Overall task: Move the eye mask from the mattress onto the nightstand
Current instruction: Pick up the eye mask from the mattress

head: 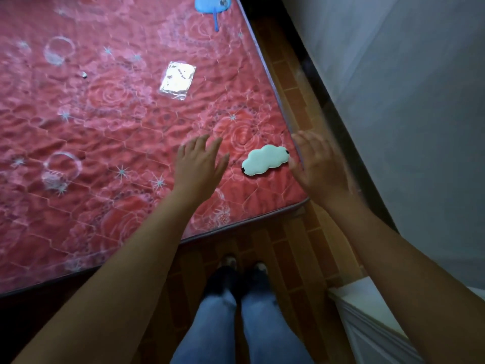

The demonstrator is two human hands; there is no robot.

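1. The eye mask (pixel 265 160), a pale cloud-shaped one, lies flat on the mattress (pixel 110 132) near its right edge and close to the corner. Nobody holds it, so I judge the task has barely begun: the pickup and the carry to the nightstand are both left to do.
2. Far to the left, the red quilted mattress also carries a shiny foil packet (pixel 178 80) well up from the mask, and a blue object (pixel 211 3) at the top edge.
3. The left hand (pixel 199 164) hovers over the mattress just left of the mask, palm down, fingers spread and loose; its grip is open and empty.
4. The right hand (pixel 319 164) is on the mask's other side, at the mattress edge, fingers spread and slightly curled. Its grip is open too, its thumb side close by the mask's right end; whether it touches I cannot tell.
5. At lower right, a white piece of furniture (pixel 367 308) shows beside the person's legs, likely the nightstand.
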